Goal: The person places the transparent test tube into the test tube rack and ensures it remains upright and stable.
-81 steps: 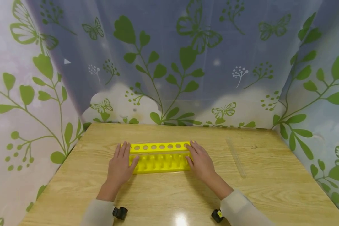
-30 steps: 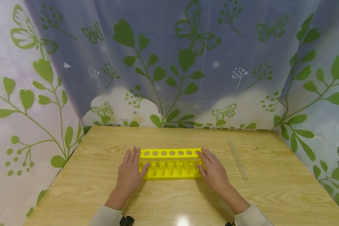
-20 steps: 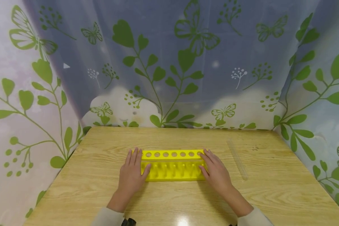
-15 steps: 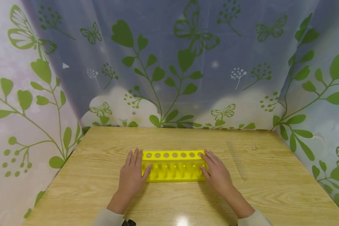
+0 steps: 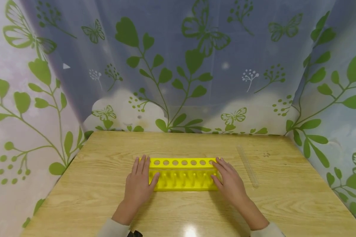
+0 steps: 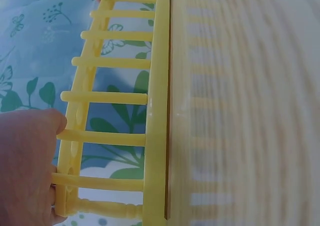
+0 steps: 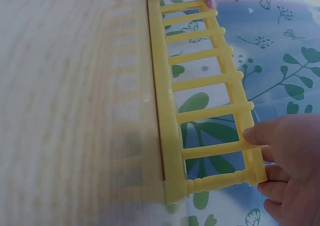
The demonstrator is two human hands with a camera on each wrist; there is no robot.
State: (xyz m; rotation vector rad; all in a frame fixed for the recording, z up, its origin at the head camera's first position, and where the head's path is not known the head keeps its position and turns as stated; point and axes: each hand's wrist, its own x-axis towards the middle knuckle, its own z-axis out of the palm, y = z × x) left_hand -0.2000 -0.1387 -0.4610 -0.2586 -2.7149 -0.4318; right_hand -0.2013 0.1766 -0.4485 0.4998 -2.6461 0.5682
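A yellow test tube rack (image 5: pixel 184 180) stands on the wooden table, with a row of round holes along its top and upright pegs in front. At its left end my left hand (image 5: pixel 137 186) grips it, thumb in front and fingers over the top and end. My right hand (image 5: pixel 231 184) holds the right end in the same way. In the left wrist view the left thumb (image 6: pixel 55 121) presses near the top rail. The right wrist view shows the right hand (image 7: pixel 295 161) with its thumb in front and its fingers behind the end.
A clear, thin strip or tube (image 5: pixel 247 167) lies on the table (image 5: pixel 284 197) to the right of the rack. A small dark mark (image 5: pixel 266 154) is farther right. A patterned curtain (image 5: pixel 178 65) closes off the back and sides.
Over the earlier frames both hands and the rack shifted right and slightly nearer to me. In the last half second they have hardly moved; the grip looks the same.
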